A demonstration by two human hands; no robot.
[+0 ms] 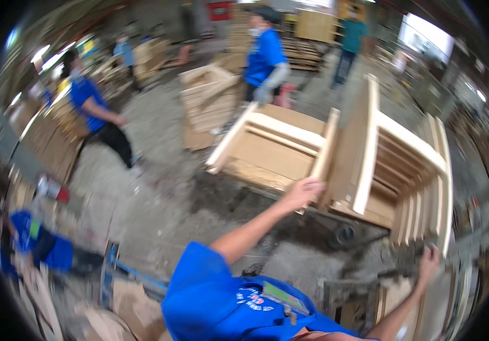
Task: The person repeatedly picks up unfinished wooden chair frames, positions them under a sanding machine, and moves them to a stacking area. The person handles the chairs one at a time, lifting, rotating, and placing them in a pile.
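Observation:
My left hand [306, 192] is closed round the near end of a post on a light wooden frame [290, 129]. This frame has two side posts joined by crossrails and lies on a cardboard-topped load. A co-worker's gloved hand [262, 94] is at the frame's far end. My right hand [428, 262] is off to the right, its fingers loosely bent and slightly apart, with nothing seen in it. Close beside it is the lower end of a post on a row of stacked wooden frames [408, 139]. Motion blurs the finger details.
Under the frames is a low cart with a caster wheel [345, 234]. Behind the load stands the co-worker in blue [266, 54], near a pile of wooden pieces [210, 105]. Another person [94, 108] walks at left. A blue metal frame [134, 271] stands at lower left.

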